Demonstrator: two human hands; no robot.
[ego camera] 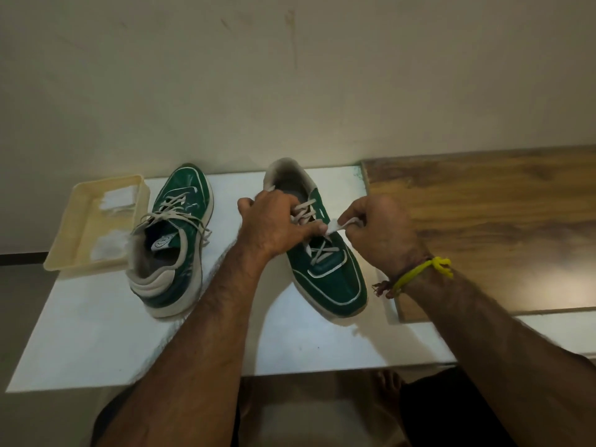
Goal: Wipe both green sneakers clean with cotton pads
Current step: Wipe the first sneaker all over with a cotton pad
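Two bare forearms are seen reaching fwd from the bottom edge, over a white surface [96, 343]. A yellow thread band [419, 272] is tied round the right wrist.

The left hand [274, 224] is laid on the right-side green sneaker [325, 269], fingers curled round its lace area w/ the thumb pointing toward the other hand. The right hand [380, 233] is held just beside that shoe's outer side, and a small white cotton pad [338, 225] is pinched betw. its thumb and fingers, at the laces; the left thumb tip is touching the pad's near end. This sneaker is set upright on the surface, toe pointed toward the camera, heel toward the wall.

The other green sneaker [174, 240] is stood to the left, apart from the first, heel toward the camera, laces loose, untouched by either hand.

A cream plastic tray [64, 253] is placed at the far-left corner, just beside that shoe, w/ white cotton pads [117, 201] seen inside it. A wood-grain board [483, 227] is laid at the right, adjoining the white surface.
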